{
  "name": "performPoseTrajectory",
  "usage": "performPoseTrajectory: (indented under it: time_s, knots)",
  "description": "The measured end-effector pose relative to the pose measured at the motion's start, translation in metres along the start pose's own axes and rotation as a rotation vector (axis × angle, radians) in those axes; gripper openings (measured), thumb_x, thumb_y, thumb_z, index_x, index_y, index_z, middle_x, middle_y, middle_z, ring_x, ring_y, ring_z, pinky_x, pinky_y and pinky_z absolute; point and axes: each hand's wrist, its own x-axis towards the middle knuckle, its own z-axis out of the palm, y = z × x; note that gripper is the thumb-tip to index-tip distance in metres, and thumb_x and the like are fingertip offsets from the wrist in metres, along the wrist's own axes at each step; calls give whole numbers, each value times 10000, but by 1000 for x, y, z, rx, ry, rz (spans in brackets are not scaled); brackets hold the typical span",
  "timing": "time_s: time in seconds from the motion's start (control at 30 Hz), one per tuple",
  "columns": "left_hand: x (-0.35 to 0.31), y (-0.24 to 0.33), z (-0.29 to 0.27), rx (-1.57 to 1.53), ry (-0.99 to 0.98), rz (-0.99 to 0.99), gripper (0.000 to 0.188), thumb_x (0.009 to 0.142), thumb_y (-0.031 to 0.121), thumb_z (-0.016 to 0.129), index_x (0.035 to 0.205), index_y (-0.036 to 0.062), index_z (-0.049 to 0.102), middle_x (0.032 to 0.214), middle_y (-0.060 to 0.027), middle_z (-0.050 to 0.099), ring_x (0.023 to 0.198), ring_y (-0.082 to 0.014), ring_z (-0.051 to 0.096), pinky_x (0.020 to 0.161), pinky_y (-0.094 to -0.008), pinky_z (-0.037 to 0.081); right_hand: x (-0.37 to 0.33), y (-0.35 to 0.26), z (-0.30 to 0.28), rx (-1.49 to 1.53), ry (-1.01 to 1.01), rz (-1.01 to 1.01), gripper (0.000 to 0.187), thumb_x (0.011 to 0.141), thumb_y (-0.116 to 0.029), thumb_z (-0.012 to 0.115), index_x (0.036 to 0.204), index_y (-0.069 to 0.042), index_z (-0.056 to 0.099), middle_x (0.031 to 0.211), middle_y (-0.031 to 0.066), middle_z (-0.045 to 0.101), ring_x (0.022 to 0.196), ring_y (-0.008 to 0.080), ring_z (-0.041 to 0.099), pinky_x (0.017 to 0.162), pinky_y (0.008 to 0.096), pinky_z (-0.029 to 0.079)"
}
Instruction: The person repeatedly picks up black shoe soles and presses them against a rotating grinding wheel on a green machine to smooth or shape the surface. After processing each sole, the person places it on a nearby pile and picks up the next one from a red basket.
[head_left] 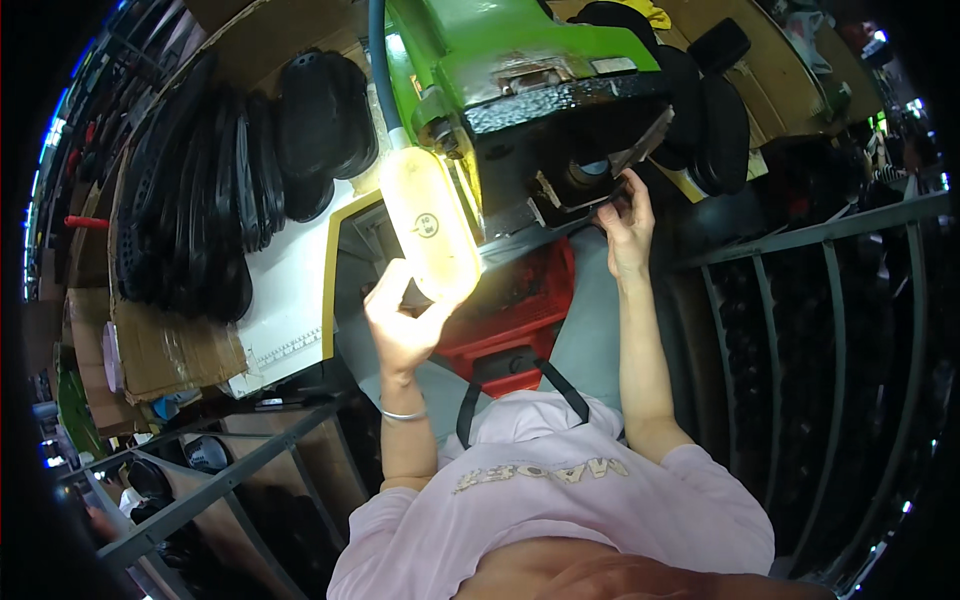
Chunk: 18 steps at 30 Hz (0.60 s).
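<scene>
A long, rounded yellow lamp (437, 245), glowing brightly, hangs from a blue-grey flexible neck beside a green machine (550, 60). My left hand (403, 320) is closed about the lamp's lower end, a finger on one side and the thumb below; other fingertips are hidden behind it. At the dark underside of the machine, my right hand (628, 230) has bent fingers against a black part with thin plate edges. Shadow there hides what they pinch. A round, bluish-topped piece (594, 168) shows just left of those fingertips.
Many black shoe soles (190, 190) stand in a cardboard box (175, 350) on the left. More black soles (722, 130) lie at right behind the machine. A red bin (515, 310) sits below, between my legs. Metal rails (830, 235) run along both sides.
</scene>
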Motion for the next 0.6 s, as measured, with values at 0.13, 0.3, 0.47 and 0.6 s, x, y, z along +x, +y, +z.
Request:
performPoseTrajectory:
  time_s: [0.13, 0.3, 0.47, 0.6]
  knots:
    - [-4, 0, -26, 24, 32, -10, 416, 637, -52, 834, 1023, -29, 680, 868, -68, 652, 808, -147, 645, 722, -270, 516, -10, 4, 22, -83, 9, -61, 669, 744, -177, 867, 1327, -54, 562, 1260, 52, 522, 1107, 167, 525, 946, 297, 447]
    - [-18, -31, -68, -136, 30, -53, 401, 677, -54, 821, 1032, -53, 633, 920, -55, 588, 863, -165, 638, 813, -286, 528, -26, 20, 37, -232, 15, -150, 647, 714, -156, 872, 1284, -14, 600, 1242, 71, 579, 1112, 166, 544, 930, 296, 461]
    - [-34, -85, -90, -265, 66, -64, 352, 708, 3, 838, 965, -15, 598, 932, -45, 569, 951, -194, 637, 992, -376, 483, -38, 26, 55, -270, 48, -240, 628, 645, -36, 880, 1216, 44, 630, 1207, 132, 640, 1056, 240, 629, 924, 346, 492]
    - [-43, -126, -93, -255, 51, -76, 327, 705, -55, 800, 957, -4, 598, 960, -53, 598, 995, -193, 633, 971, -367, 490, -45, 13, 73, -520, -5, -364, 612, 584, -72, 904, 1136, 34, 661, 1159, 159, 676, 1019, 281, 663, 893, 356, 517]
